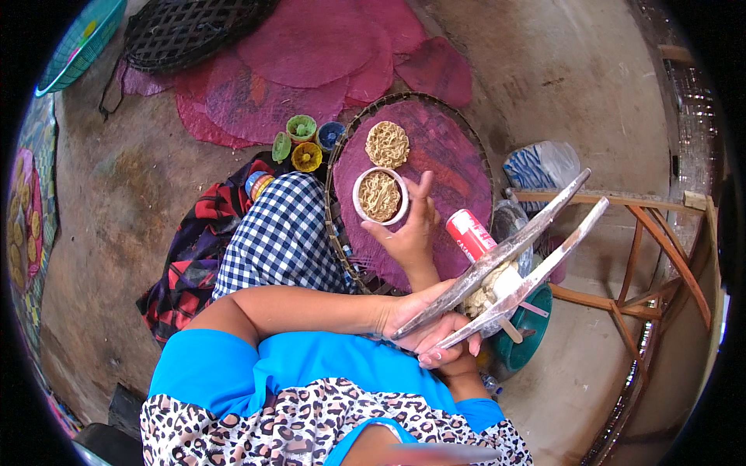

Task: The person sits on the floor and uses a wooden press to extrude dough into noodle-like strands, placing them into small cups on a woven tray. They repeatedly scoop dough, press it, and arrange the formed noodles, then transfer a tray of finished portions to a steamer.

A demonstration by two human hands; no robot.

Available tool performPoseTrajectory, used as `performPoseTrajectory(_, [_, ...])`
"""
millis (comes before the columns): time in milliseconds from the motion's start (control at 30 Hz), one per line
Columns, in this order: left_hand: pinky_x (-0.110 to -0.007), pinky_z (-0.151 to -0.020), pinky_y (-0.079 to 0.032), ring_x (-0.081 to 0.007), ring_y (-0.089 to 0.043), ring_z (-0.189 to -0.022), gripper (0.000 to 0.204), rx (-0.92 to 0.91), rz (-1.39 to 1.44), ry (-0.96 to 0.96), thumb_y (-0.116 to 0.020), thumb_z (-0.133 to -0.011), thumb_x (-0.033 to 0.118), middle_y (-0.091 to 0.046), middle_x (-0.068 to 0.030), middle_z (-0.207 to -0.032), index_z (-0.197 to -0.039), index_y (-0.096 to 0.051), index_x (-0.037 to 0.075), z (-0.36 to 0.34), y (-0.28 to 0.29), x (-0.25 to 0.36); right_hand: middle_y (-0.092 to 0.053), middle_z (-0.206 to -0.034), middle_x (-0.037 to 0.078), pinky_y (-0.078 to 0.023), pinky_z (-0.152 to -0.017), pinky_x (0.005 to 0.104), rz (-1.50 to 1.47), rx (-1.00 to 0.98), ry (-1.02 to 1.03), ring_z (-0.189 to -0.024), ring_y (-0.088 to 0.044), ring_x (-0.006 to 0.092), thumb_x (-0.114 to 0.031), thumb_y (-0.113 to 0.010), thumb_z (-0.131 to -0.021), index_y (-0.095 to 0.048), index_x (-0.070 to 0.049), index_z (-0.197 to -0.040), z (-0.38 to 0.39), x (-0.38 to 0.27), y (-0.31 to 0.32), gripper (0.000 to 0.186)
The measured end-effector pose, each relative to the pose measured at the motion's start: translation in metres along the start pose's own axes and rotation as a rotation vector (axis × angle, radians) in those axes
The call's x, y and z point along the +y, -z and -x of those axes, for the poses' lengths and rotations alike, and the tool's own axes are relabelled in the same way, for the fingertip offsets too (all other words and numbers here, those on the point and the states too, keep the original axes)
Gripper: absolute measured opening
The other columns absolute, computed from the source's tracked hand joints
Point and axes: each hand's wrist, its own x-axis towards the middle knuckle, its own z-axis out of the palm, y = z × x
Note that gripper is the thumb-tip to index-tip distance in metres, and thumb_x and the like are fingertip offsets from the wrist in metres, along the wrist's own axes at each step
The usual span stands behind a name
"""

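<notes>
On the round tray lined with pink cloth point(458, 147), a white ring point(405, 203) encloses a coil of pale noodles point(379, 196). Beside it, farther back, lies a loose round noodle cake point(387, 144). My right hand point(412, 229) is at the ring's near right edge, thumb and fingers spread around its side, the thumb by its near rim. Across my right forearm, my left hand point(435, 330) is closed around the near ends of two long wooden handles point(536, 229). Pale dough-like clumps point(493, 287) show between the handles, partly hidden by them.
A red can point(470, 233) is right of my right hand. Small green, blue and yellow moulds point(306, 157) stand left of the tray. A green bucket point(528, 342) and plastic bag point(556, 163) are at right, near a wooden frame point(668, 241). Pink cloths point(295, 46) lie behind.
</notes>
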Motion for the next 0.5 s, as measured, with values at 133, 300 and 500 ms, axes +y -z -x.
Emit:
performPoseTrajectory(133, [-0.028, -0.049, -0.041, -0.0164, -0.048, -0.051, 0.09, 0.036, -0.041, 0.033, -0.022, -0.074, 0.08, -0.049, -0.007, -0.059, -0.105, -0.054, 0.002, 0.0, 0.0, -0.006, -0.044, -0.128, 0.013, -0.029, -0.102, 0.0339, -0.75, 0.074, -0.292, -0.12, -0.04, 0.0205, -0.017, -0.071, -0.073, -0.014, 0.0, -0.139, 0.02, 0.02, 0.026, 0.088])
performPoseTrajectory(300, [-0.027, -0.047, -0.04, -0.0153, -0.047, -0.049, 0.093, 0.05, -0.07, 0.058, -0.021, -0.072, 0.082, -0.05, -0.0066, -0.059, -0.105, -0.055, 0.002, -0.005, -0.001, -0.015, -0.046, -0.128, 0.014, -0.023, -0.103, 0.0406, -0.092, 0.097, -0.321, -0.121, -0.039, 0.0252, -0.037, -0.077, -0.063, -0.025, -0.003, -0.137, 0.075, 0.023, 0.038, 0.096])
performPoseTrajectory(500, [-0.027, -0.046, -0.039, -0.0153, -0.047, -0.048, 0.098, 0.112, -0.16, 0.085, -0.021, -0.067, 0.086, -0.05, -0.0061, -0.059, -0.105, -0.054, 0.002, -0.006, 0.001, -0.023, -0.036, -0.136, 0.02, -0.028, -0.103, 0.0449, 0.099, 0.049, -0.116, -0.125, -0.036, 0.0352, -0.044, -0.074, -0.064, -0.029, -0.001, -0.135, 0.078, 0.018, 0.024, 0.094])
